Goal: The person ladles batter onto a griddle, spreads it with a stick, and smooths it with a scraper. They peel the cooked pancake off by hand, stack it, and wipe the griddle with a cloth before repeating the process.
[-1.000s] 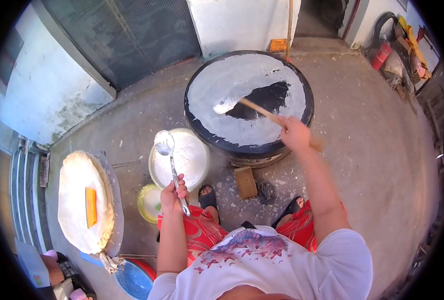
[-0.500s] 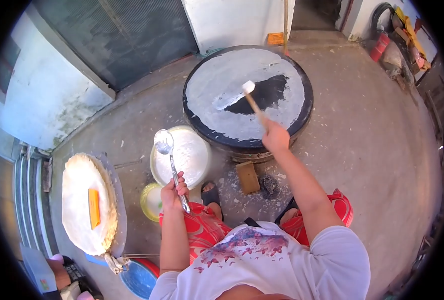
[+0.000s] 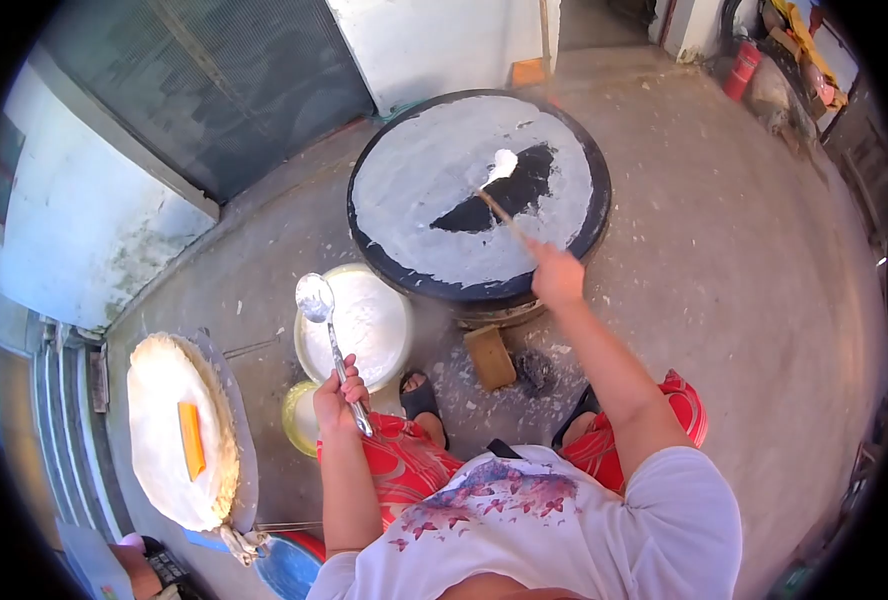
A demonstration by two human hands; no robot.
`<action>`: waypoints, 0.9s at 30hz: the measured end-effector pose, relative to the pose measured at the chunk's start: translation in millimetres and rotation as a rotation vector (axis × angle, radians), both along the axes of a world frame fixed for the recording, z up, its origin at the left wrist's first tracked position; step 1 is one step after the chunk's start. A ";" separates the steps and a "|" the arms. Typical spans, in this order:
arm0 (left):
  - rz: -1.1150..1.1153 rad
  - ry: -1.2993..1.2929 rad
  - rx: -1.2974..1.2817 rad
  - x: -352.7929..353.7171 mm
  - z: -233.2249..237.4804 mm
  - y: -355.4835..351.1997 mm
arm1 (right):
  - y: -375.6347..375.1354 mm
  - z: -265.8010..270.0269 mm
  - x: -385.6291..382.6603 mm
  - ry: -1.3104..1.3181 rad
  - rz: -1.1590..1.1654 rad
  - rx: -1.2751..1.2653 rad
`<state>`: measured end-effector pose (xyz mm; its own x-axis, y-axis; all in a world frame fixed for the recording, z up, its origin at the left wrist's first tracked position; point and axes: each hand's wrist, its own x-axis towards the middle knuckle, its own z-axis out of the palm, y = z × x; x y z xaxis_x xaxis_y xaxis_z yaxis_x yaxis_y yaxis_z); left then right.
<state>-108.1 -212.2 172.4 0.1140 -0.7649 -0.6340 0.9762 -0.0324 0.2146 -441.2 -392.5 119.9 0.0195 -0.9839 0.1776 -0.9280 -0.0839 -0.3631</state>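
My left hand [image 3: 341,397] is closed round the handle of a metal ladle [image 3: 315,297], its batter-smeared bowl raised over the rim of a tub of white batter [image 3: 364,330]. My right hand [image 3: 558,274] grips a wooden-handled spreader [image 3: 504,216] that reaches over a big round black griddle [image 3: 596,228]. A thin layer of pale batter [image 3: 414,170] coats most of the griddle, with a dark bare patch [image 3: 464,214] near the middle. A thick white blob of batter [image 3: 505,162] lies at that patch, by the spreader's far end.
To the left, a stack of thin round flatbreads [image 3: 159,450] carries an orange-yellow strip [image 3: 192,440]. A smaller yellow-rimmed bowl [image 3: 300,418] stands beside the tub, and a blue basin [image 3: 286,566] sits lower down. A brown block [image 3: 490,358] lies on the floor before the griddle.
The spreader's end has swung a little left and towards me, and the white blob now sits beyond it. My left hand still holds the ladle; the whole view has shifted slightly.
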 end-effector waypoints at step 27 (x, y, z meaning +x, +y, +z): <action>-0.008 -0.066 0.085 -3.8 4.3 -5.5 | -66.5 -31.9 -114.0 -0.371 -0.304 0.051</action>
<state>-111.8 -217.8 176.7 0.1520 -0.7098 -0.6878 0.9597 -0.0605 0.2745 -555.2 -459.0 87.9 -0.3259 -0.9428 0.0697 -0.7146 0.1974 -0.6711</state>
